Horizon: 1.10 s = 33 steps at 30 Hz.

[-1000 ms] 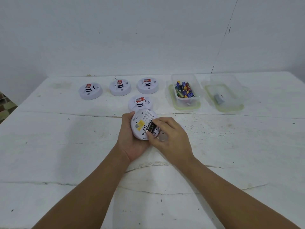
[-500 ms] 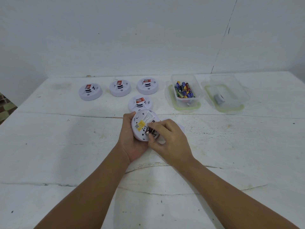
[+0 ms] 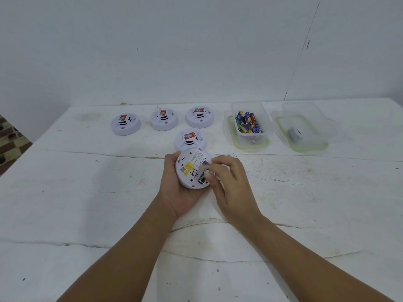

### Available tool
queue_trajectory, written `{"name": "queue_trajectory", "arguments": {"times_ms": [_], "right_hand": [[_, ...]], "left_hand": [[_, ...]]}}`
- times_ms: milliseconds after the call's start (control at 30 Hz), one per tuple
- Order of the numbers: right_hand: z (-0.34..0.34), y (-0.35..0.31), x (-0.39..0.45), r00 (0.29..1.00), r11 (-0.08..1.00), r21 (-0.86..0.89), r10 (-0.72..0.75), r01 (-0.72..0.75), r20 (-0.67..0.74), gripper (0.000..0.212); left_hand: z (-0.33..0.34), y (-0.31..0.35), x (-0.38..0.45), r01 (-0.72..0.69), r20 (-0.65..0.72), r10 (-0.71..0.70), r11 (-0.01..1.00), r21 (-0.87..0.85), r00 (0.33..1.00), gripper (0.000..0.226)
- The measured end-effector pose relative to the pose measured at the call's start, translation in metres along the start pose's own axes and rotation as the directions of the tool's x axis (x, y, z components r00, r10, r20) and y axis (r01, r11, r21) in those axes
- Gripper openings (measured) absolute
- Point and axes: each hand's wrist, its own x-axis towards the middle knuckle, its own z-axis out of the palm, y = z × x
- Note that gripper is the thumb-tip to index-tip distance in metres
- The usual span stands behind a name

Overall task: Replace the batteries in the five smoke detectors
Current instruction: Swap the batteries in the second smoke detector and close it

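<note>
A detector [image 3: 192, 167] is cradled back-up in the left hand [image 3: 177, 188], whose fingers are curled round its left rim, just above the middle of the table [image 3: 87, 203]. A battery [image 3: 203, 176] is seen in the open bay at the detector's right side, and it is pinched by the curled fingertips of the right hand [image 3: 231, 184]. A fourth detector [image 3: 190, 138] is set face-up just beyond the held one, and three more [image 3: 164, 119] are lined up in a row farther back. At far right a tub [image 3: 248, 136] is filled with batteries [image 3: 248, 123]; beside it, a second tub [image 3: 305, 127] is occupied by one grey object.
</note>
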Motion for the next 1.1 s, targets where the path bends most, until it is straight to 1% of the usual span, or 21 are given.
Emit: {"name": "queue_trajectory", "arguments": {"times_ms": [100, 167, 233, 333, 400, 467, 567, 633, 800, 867, 967, 1100], "right_hand": [[-0.009, -0.009, 0.003, 0.979, 0.961, 0.188, 0.205, -0.205, 0.021, 0.018], [-0.01, -0.011, 0.006, 0.947, 0.92, 0.226, 0.312, -0.32, 0.071, 0.013], [-0.007, -0.008, 0.007, 0.943, 0.928, 0.175, 0.316, -0.329, 0.103, 0.014], [-0.001, -0.004, 0.008, 0.93, 0.944, 0.052, 0.311, -0.326, 0.195, 0.029], [0.003, -0.002, 0.009, 0.913, 0.947, -0.072, 0.321, -0.313, 0.253, 0.039], [0.005, 0.0, 0.008, 0.915, 0.944, -0.145, 0.324, -0.296, 0.241, 0.043], [0.003, 0.001, 0.009, 0.904, 0.921, -0.143, 0.384, -0.362, 0.188, 0.055], [0.002, 0.001, 0.01, 0.885, 0.904, -0.11, 0.427, -0.413, 0.185, 0.058], [0.001, 0.002, 0.011, 0.876, 0.901, -0.071, 0.432, -0.427, 0.213, 0.039], [0.002, 0.003, 0.011, 0.869, 0.896, -0.052, 0.44, -0.441, 0.227, 0.036], [0.002, 0.005, 0.011, 0.855, 0.888, -0.031, 0.45, -0.458, 0.256, 0.037], [0.003, 0.005, 0.011, 0.846, 0.878, -0.009, 0.463, -0.478, 0.263, 0.047]], "left_hand": [[-0.002, -0.002, 0.003, -0.026, -0.012, 0.026, 1.0, 0.006, 1.0, 0.043], [-0.003, -0.002, 0.004, -0.044, -0.018, 0.044, 0.999, 0.012, 0.999, 0.043], [-0.001, -0.001, 0.003, -0.039, -0.005, 0.039, 0.999, 0.008, 0.999, 0.041], [0.001, -0.002, 0.003, -0.028, 0.001, 0.028, 0.999, 0.019, 1.0, 0.041], [0.002, -0.002, 0.002, -0.018, -0.004, 0.018, 1.0, 0.025, 1.0, 0.045], [0.003, -0.002, 0.001, -0.016, -0.006, 0.016, 0.999, 0.031, 1.0, 0.046], [0.004, -0.001, 0.003, -0.02, -0.026, 0.021, 0.999, 0.036, 0.999, 0.048], [0.003, -0.001, 0.005, -0.02, -0.038, 0.021, 0.999, 0.033, 0.999, 0.049], [0.002, -0.003, 0.006, -0.026, -0.048, 0.029, 0.998, 0.056, 0.998, 0.05], [0.003, -0.003, 0.005, -0.036, -0.053, 0.039, 0.997, 0.067, 0.998, 0.049], [0.004, -0.004, 0.004, -0.041, -0.055, 0.045, 0.996, 0.079, 0.997, 0.049], [0.005, -0.005, 0.002, -0.044, -0.057, 0.05, 0.994, 0.102, 0.997, 0.049]]}}
